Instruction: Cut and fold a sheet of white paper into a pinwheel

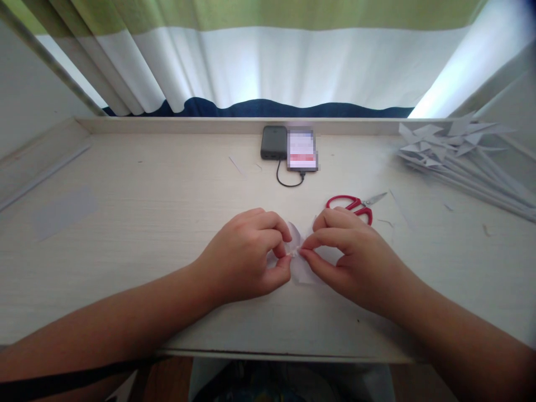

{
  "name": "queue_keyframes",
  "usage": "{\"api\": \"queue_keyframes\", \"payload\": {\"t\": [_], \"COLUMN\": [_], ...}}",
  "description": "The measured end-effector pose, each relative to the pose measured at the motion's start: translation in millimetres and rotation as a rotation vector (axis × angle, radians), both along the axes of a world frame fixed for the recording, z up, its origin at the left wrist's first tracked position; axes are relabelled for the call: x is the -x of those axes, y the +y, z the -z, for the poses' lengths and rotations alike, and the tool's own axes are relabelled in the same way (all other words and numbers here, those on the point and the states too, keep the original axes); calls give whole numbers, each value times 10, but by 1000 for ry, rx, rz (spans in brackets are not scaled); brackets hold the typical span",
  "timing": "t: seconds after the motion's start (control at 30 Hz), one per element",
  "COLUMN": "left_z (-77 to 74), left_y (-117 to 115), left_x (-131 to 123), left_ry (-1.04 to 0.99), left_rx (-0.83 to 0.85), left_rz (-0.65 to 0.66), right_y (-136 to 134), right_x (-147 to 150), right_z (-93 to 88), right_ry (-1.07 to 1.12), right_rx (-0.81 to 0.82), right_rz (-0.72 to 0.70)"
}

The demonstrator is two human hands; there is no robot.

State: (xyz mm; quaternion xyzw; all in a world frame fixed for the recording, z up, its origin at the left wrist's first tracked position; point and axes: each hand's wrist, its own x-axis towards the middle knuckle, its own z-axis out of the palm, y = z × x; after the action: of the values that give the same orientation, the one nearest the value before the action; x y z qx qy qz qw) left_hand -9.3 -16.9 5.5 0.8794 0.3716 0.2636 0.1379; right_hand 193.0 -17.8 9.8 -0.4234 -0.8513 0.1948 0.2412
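A small piece of thin white paper [307, 272] lies on the table between my two hands, partly covered by them. My left hand [255, 254] pinches at its middle from the left, thumb and fingertips together. From the right, my right hand [349, 254] pinches the same middle spot between thumb and index finger. Something small and pale, perhaps crumpled or twisted, shows between the fingertips; its details are too small to tell. Just beyond my right hand lie scissors [363, 203] with red handles, their blades pointing right.
A black power bank [273, 143] is cabled to a phone [302, 149] at the table's back edge. White paper pinwheels on sticks [448, 148] are piled at the back right. A paper sheet [62, 212] lies at left, with thin paper scraps scattered about.
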Motion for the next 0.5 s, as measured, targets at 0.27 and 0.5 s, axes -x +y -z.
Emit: {"api": "queue_keyframes", "payload": {"t": [0.27,0.5], "left_z": [26,20], "left_y": [54,110], "left_x": [31,64], "left_ry": [-49,41], "left_rx": [91,127], "left_rz": [142,153], "right_y": [25,46], "right_x": [-36,-76], "right_z": [-8,-17], "right_ry": [-29,-73], "right_rx": [-9,44], "right_rz": [-74,-107]}}
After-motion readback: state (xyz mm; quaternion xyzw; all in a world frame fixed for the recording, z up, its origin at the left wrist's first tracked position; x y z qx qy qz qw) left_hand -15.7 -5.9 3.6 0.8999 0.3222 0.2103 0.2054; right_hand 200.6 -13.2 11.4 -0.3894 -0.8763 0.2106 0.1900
